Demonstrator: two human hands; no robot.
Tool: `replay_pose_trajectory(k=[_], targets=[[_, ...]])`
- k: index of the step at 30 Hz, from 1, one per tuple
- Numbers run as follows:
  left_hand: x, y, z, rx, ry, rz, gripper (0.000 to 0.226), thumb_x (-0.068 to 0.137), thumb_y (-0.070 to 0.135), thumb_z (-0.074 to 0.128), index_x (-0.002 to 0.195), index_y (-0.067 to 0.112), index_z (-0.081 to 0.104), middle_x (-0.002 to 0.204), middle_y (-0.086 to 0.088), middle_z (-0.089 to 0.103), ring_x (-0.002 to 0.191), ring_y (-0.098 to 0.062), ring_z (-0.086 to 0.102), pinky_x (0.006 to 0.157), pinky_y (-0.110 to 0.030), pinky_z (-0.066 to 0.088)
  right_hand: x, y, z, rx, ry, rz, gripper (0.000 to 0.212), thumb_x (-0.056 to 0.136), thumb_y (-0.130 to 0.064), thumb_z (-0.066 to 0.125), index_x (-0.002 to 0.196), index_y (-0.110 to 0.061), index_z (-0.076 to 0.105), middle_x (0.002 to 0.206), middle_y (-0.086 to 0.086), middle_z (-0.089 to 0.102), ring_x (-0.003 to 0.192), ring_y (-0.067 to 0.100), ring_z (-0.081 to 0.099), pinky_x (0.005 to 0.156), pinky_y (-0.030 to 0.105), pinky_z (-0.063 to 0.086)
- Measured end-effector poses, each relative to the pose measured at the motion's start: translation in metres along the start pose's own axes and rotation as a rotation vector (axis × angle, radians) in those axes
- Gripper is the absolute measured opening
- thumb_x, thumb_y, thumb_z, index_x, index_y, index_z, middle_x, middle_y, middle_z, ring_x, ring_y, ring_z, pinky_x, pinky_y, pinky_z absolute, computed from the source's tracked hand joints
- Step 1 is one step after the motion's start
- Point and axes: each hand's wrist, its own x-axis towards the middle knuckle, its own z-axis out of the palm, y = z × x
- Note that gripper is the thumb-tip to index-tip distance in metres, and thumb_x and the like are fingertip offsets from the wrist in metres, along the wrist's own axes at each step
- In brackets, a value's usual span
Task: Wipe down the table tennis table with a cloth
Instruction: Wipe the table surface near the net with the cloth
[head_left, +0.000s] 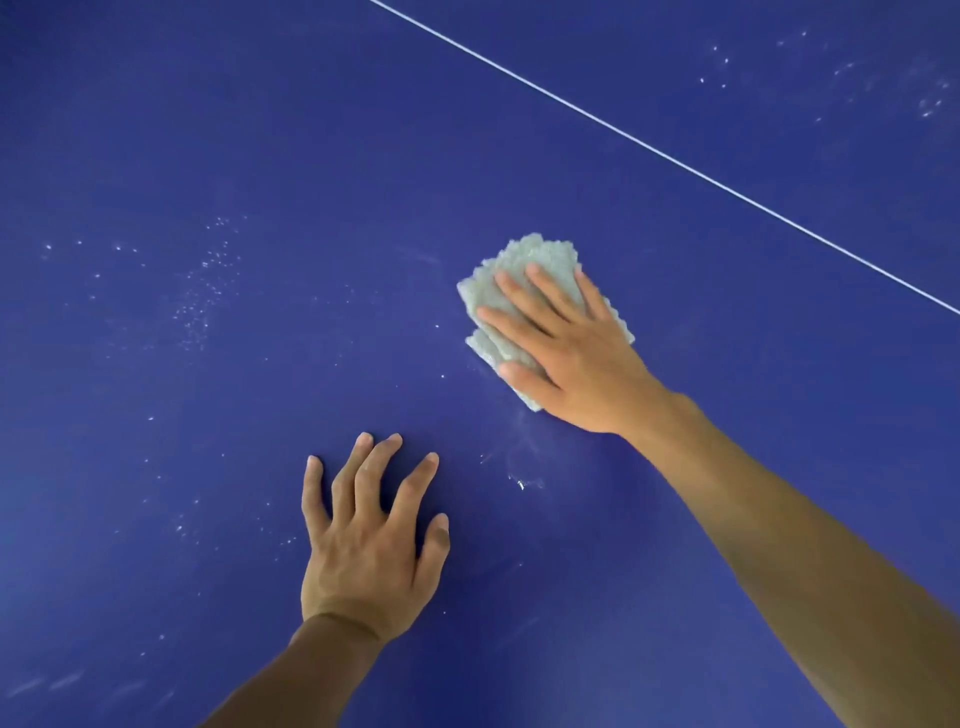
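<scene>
We saw the table tennis table (260, 130) as a smooth, matt, deep blue surface, with a faint sheen toward the lower left of the frame. Pale specks (202, 291) and dull smears roughened its look at the left and upper right. The thin white line (665, 157) looked painted on. The cloth (540, 254), right of centre, was pale, nubbly, looped fabric.

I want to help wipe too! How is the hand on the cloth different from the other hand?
The right hand lies flat on the folded pale cloth, fingers straight; the left hand touches the bare blue table tennis table with bent, spread fingers. The right hand reaches farther out, nearer the white line; the left hand is closer to the person. Both are bare and palm-down.
</scene>
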Motion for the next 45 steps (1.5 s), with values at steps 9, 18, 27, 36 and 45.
replay_pose_trajectory(k=[9,18,27,36,45], targets=[[-0.001,0.001,-0.001,0.018,-0.023,-0.006,0.052,0.096,0.044,0.04,0.137,0.02,0.059,0.15,-0.015,0.047,0.145,-0.038,0.037,0.119,-0.07,0.017,-0.039,0.074,-0.013,0.203,0.147,1.081,0.063,0.104,-0.051,0.016,0.165,-0.034,0.012,0.174,-0.002,0.005,0.16,0.025,0.003,0.122,0.067,0.007],[-0.002,0.001,0.001,0.007,-0.001,-0.026,0.051,0.098,0.043,0.037,0.139,0.021,0.059,0.152,-0.012,0.044,0.147,-0.036,0.035,0.122,-0.067,0.013,-0.137,-0.068,0.029,0.015,-0.027,-0.018,0.059,0.11,-0.052,0.028,0.164,-0.03,0.028,0.173,0.0,0.017,0.16,0.031,0.014,0.124,0.065,0.017],[-0.002,0.002,0.005,0.015,0.025,-0.021,0.049,0.098,0.042,0.039,0.139,0.023,0.056,0.152,-0.01,0.042,0.148,-0.034,0.033,0.123,-0.065,0.011,-0.077,0.048,-0.006,0.242,0.18,1.277,0.063,0.104,-0.05,0.01,0.165,-0.031,0.011,0.174,0.001,0.004,0.159,0.028,0.004,0.122,0.069,0.006],[-0.003,-0.001,0.008,0.007,0.049,-0.022,0.048,0.101,0.041,0.036,0.142,0.025,0.053,0.152,-0.009,0.04,0.15,-0.032,0.031,0.124,-0.065,0.011,-0.085,-0.1,0.017,0.029,-0.033,0.047,0.054,0.11,-0.044,0.023,0.162,-0.032,0.031,0.172,0.0,0.021,0.16,0.029,0.016,0.124,0.063,0.015],[-0.004,-0.002,0.011,-0.022,0.046,-0.009,0.046,0.102,0.044,0.034,0.142,0.026,0.05,0.152,-0.007,0.038,0.15,-0.031,0.029,0.124,-0.065,0.011,-0.16,-0.037,0.017,0.211,0.092,1.029,0.07,0.096,-0.049,0.009,0.163,-0.036,0.02,0.172,-0.004,0.012,0.158,0.023,0.008,0.125,0.062,0.006]])
